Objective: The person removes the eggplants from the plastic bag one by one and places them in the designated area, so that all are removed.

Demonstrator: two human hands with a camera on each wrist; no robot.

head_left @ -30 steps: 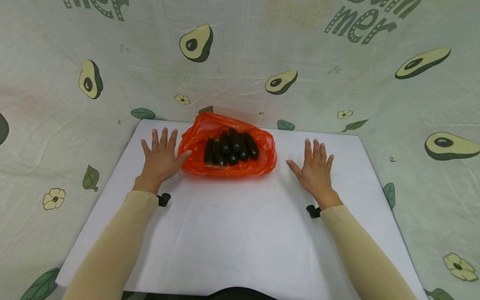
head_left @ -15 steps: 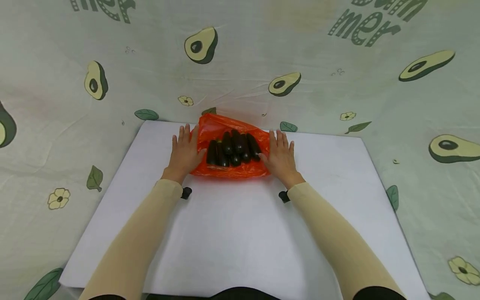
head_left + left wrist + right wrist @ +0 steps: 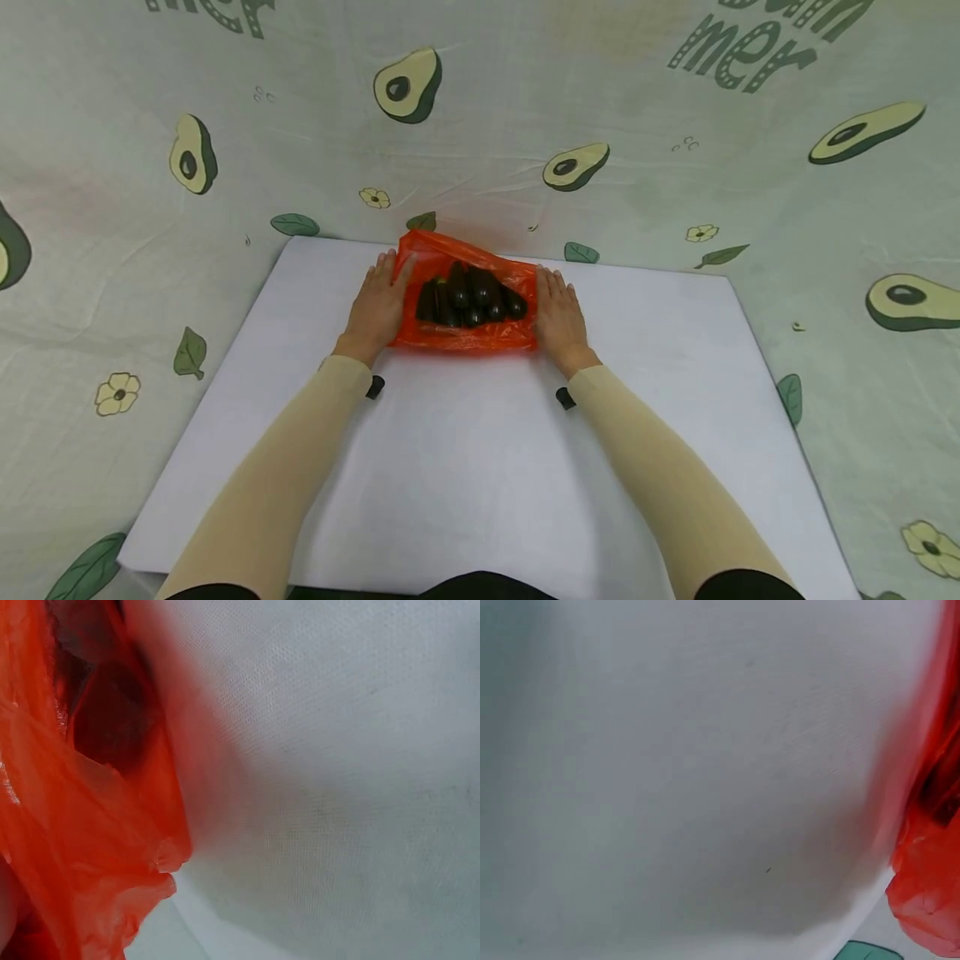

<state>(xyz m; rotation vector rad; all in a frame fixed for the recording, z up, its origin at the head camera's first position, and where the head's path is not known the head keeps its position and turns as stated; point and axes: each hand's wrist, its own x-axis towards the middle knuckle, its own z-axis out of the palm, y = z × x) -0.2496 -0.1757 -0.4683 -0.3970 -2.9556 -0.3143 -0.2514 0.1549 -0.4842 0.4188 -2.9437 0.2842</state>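
An orange-red plastic bag (image 3: 480,338) lies at the back of the white table, its mouth spread wide. Inside it sit several glossy, dark eggplants (image 3: 483,289), bunched together. My left hand (image 3: 375,310) presses against the bag's left side with fingers fairly straight and pointing away from me. On the opposite side, my right hand (image 3: 560,323) presses in with its fingers extended. The left wrist view has the crinkled bag (image 3: 97,847) along its left, a dark shape showing inside. A strip of the bag (image 3: 934,889) appears at the right edge of the right wrist view.
A white-covered tabletop (image 3: 465,467) extends toward me from the bag. Behind it hangs a pale cloth (image 3: 480,100) printed with avocados and leaves, close to the table's back edge.
Both hands have moved inward from beside the bag to its two sides. The bag is squeezed narrower, and the eggplants sit closer together, the rightmost one partly covered.
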